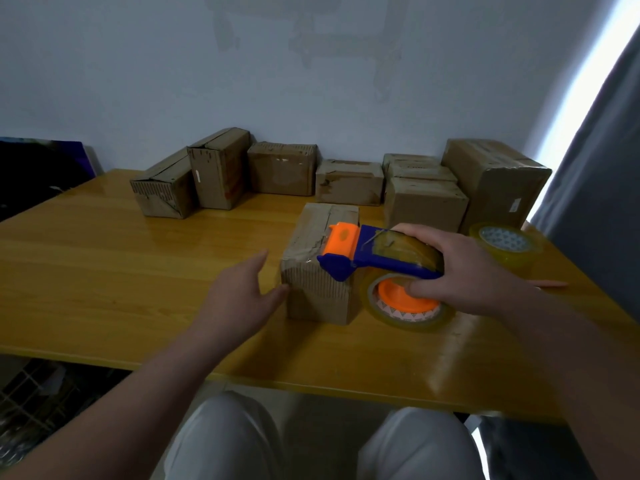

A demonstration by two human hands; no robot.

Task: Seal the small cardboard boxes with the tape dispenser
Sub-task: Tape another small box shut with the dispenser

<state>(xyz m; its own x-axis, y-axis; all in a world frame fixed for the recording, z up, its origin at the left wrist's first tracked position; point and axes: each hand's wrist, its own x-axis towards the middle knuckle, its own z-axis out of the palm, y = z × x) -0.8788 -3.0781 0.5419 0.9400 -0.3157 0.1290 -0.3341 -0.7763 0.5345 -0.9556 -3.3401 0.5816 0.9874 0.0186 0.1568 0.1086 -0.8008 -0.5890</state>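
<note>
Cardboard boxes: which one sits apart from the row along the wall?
The small box nearest the person: it alone stands ahead of the row, with the tape dispenser, held by the right hand, on its top and the left hand beside it.

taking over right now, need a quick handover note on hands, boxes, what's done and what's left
Left hand: open, thumb at the left side of the near box.
Right hand: grips the tape dispenser, orange head on that box's top.
The back boxes stand in a row by the wall; spare tape roll at right.
Done: dispenser set on the top. Left: run this strip, then the back boxes; their seals are unclear.
</note>
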